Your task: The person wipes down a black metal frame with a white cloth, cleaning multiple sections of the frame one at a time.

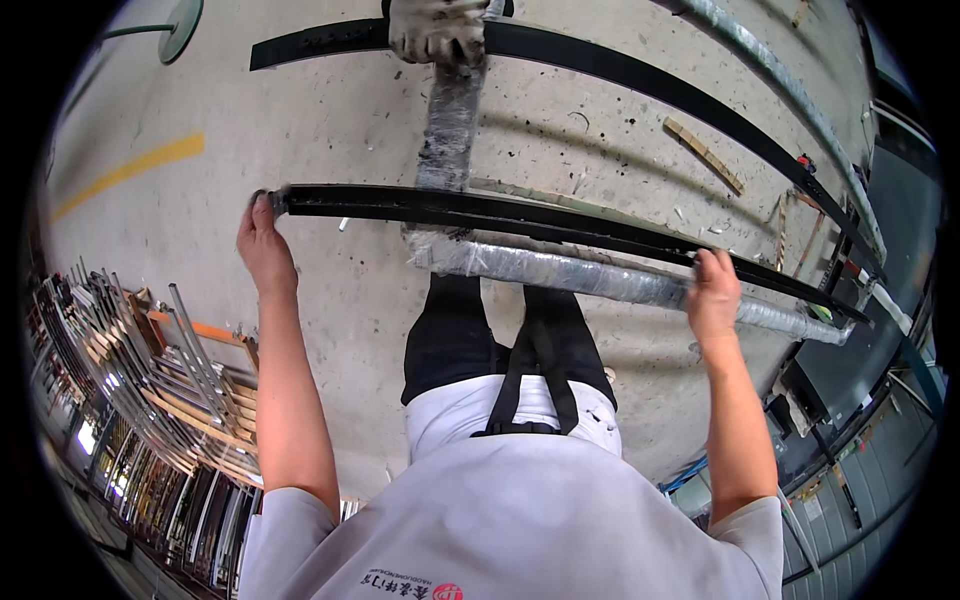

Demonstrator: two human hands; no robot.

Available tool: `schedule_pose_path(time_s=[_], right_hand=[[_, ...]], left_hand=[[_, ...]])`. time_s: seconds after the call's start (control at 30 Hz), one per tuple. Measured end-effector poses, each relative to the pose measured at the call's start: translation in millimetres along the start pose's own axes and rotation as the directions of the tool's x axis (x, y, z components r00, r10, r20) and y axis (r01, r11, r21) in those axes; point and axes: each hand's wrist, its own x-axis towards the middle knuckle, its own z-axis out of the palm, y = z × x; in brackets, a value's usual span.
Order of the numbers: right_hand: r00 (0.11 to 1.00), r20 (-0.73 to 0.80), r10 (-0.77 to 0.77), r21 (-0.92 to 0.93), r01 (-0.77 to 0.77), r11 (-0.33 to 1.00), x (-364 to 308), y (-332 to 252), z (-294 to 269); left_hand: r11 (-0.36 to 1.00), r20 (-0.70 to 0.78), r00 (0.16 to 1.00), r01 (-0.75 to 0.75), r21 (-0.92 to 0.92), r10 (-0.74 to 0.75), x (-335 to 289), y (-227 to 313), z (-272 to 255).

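A long black channel-shaped strip (430, 207), likely a metal profile, stretches across in front of me. My left hand (265, 245) is closed round its left end, thumb on top. Farther right along the strip, my right hand (715, 290) is closed on its near edge; the fingertips are partly hidden. Under the strip lies a frame of beams wrapped in clear plastic film (580, 272), one beam running away from me. A second black strip (600, 66) rests across the far part of that frame. A co-worker's gloved hand (437, 32) is on it.
A wooden stick (703, 156) lies on the concrete floor (340, 130), which has a yellow line (130, 172). Racks of stacked profiles (180, 390) stand at the left. Another wrapped beam (780, 80) runs at the far right, near dark panels (900, 220).
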Motion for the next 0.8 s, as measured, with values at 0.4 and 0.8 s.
schedule_pose_path(time_s=[0.4,0.8], right_hand=[[0.983,-0.063,-0.175,0.526,0.182,0.831,44.9,-185.4,72.5],[0.995,-0.094,0.030,0.410,0.012,0.912,10.4,-43.8,14.7]], left_hand=[[0.754,0.638,0.566,-0.656,-0.035,0.522,-171.8,88.1,162.8],[0.467,0.778,0.195,-0.873,-0.140,0.598,-161.5,100.2,213.3]])
